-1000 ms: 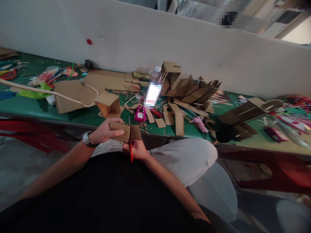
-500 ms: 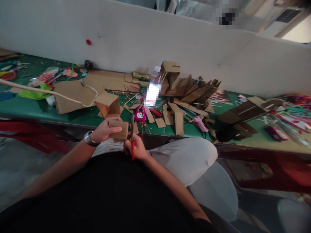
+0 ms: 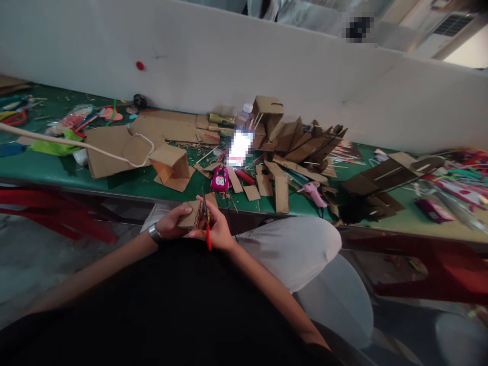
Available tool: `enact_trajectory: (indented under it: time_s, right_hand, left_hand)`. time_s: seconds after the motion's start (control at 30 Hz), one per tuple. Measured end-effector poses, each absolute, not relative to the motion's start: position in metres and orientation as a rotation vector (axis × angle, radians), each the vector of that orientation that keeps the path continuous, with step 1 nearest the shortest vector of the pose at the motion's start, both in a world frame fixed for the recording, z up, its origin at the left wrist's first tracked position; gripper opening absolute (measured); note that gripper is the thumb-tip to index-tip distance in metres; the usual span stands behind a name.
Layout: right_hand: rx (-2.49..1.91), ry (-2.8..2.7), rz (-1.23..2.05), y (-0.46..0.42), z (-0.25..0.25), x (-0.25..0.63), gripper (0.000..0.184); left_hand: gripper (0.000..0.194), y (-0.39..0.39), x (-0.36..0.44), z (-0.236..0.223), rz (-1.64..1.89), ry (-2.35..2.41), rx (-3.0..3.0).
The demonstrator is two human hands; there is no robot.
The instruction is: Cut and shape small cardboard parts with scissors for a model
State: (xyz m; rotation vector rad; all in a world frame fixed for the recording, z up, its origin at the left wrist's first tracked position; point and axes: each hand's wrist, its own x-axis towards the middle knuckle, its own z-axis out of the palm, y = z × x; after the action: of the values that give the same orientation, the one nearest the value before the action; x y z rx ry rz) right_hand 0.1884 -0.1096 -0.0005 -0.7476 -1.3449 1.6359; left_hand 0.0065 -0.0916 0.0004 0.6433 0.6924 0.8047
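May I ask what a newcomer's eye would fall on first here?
Probably the glowing screen on the green table, just in front of the bottle. Next, perhaps the red-handled scissors in the right hand, close beside the cardboard in the left hand.

On my feed, cardboard stack (image 3: pixel 186 219) sits in the L hand (image 3: pixel 170 222), thumb on its top face. It's plain brown, smallish, approx. rectangular & thick, w/ rough corrugated layers showing at the R end. It's tilted, ragged end turned twd the scissors (image 3: pixel 208 238), just off the near edge of the worktop (image 3: pixel 114 185). I've got the scissors in the R hand (image 3: pixel 218 230): red-orange handles twd the body, dark narrow blades pointing away, just beside the stack's end. Can't tell if blades are parted. Flat brown cardboard piece (image 3: pixel 211 199) shows past the blades, partly hidden; support unclear.
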Motion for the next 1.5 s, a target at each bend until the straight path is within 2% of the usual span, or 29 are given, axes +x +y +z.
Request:
enact_trajectory:
  time_s: [0.47, 0.7, 0.9, 1.07, 1.2, 1.27, 1.4, 1.5]
  right_hand:
    - [-0.862, -1.395, 1.540, -0.116, 0.007, 0.188, 0.100]
    - [-0.938, -1.414, 1.368, -0.112, 0.002, 0.191, 0.096]
    - [-0.970, -1.601, 1.162, -0.108, 0.001, 0.194, 0.080]
    - [-0.969, -1.687, 1.149, -0.112, 0.001, 0.193, 0.077]
    - [-0.904, -1.690, 1.170, -0.111, -0.004, 0.193, 0.078]
    - [-0.892, -1.670, 1.198, -0.111, -0.005, 0.193, 0.085]
    - [-0.915, -1.570, 1.308, -0.112, -0.003, 0.193, 0.113]
    - [-0.905, -1.492, 1.354, -0.112, -0.003, 0.193, 0.116]
  left_hand:
    - [0.042, -0.089, 0.010, -0.017, 0.721, 0.636, 0.734]
    - [0.045, -0.085, 0.013, -0.001, 0.800, 0.677, 0.750]
    - [0.057, -0.090, 0.002, 0.022, 0.867, 0.865, 1.095]
    - [0.039, -0.098, 0.004, 0.041, 0.729, 1.017, 1.252]
    - [0.034, -0.098, 0.006, 0.044, 0.696, 1.020, 1.269]
    - [0.041, -0.096, 0.004, 0.041, 0.720, 1.031, 1.277]
    - [0.064, -0.087, -0.008, 0.036, 0.857, 1.203, 1.462]
    - [0.072, -0.077, -0.020, 0.035, 0.880, 1.563, 1.833]
